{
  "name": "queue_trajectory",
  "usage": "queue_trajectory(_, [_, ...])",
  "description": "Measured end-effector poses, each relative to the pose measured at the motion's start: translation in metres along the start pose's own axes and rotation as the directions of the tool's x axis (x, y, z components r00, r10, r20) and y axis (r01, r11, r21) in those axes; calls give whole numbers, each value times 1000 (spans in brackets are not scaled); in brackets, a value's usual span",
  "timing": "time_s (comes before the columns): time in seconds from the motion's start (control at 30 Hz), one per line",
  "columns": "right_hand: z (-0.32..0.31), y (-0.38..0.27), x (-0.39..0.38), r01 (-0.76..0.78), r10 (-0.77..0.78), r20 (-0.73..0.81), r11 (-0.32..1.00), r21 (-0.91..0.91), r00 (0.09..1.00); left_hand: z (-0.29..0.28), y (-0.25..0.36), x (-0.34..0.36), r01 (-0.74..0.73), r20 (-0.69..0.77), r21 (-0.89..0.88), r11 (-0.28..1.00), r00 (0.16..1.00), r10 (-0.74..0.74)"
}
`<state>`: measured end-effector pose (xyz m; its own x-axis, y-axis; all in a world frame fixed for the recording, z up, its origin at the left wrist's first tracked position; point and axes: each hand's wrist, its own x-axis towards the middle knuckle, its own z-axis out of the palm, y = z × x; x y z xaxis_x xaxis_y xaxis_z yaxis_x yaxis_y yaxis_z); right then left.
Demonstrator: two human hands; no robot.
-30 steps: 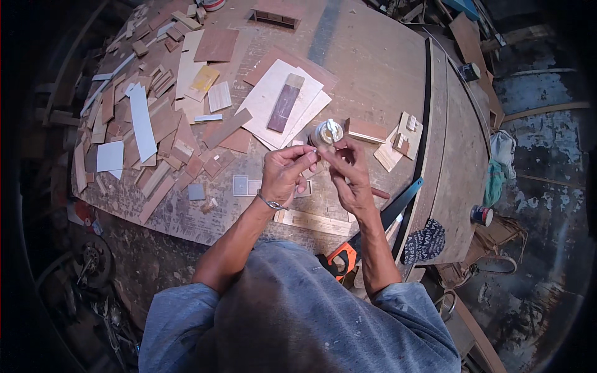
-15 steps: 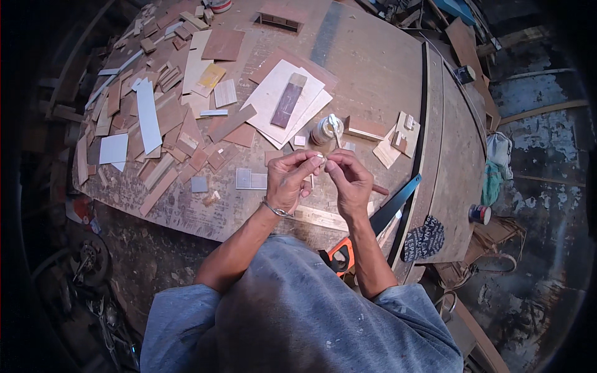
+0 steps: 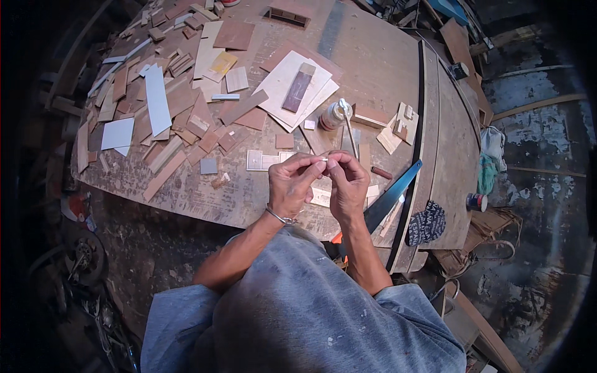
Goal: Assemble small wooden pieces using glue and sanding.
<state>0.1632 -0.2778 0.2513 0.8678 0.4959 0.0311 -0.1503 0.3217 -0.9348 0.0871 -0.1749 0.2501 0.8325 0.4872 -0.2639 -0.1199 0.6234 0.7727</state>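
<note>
A tiny whitish piece, too small to name, sits between my fingertips over the workbench. My left hand pinches it from one side, its other fingers curled. From the other side my right hand grips it between thumb and fingers. Just beyond the hands stands a jar with a white-smeared stick at its mouth. Small framed wooden panels lie beside my left hand. A handsaw rests right of my right hand, its orange handle mostly behind my forearm.
Wood offcuts cover the bench's left side, with white strips among them. Pale sheets carry a dark wooden block. A small brown wooden box is at the far edge. A dark printed cloth lies at right.
The view has shifted slightly, so the bench items appear farther right. Both hands keep their pinch on the tiny piece. The saw's orange handle is now more covered by my right forearm.
</note>
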Motion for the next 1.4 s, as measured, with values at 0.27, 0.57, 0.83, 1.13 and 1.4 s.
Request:
queue_trajectory(0.27, [30,3,-23,80,-78,18,983,-167,997,-21,24,-27,181,7,-117,977,983,-181])
queue_trajectory(0.57, [40,0,-35,323,-267,183,817,-478,946,-42,42,-40,342,49,-208,916,939,-339])
queue_trajectory(0.83, [40,10,-41,284,-240,155,857,-430,958,-47,46,-47,343,44,-123,931,939,-340])
queue_trajectory(1.13, [44,26,-48,60,-61,-13,993,-105,998,-49,47,-51,264,2,-46,963,964,-264])
queue_trajectory(1.4, [47,29,-54,-17,17,-64,1000,3,998,-55,42,-57,248,25,-19,969,969,-247])
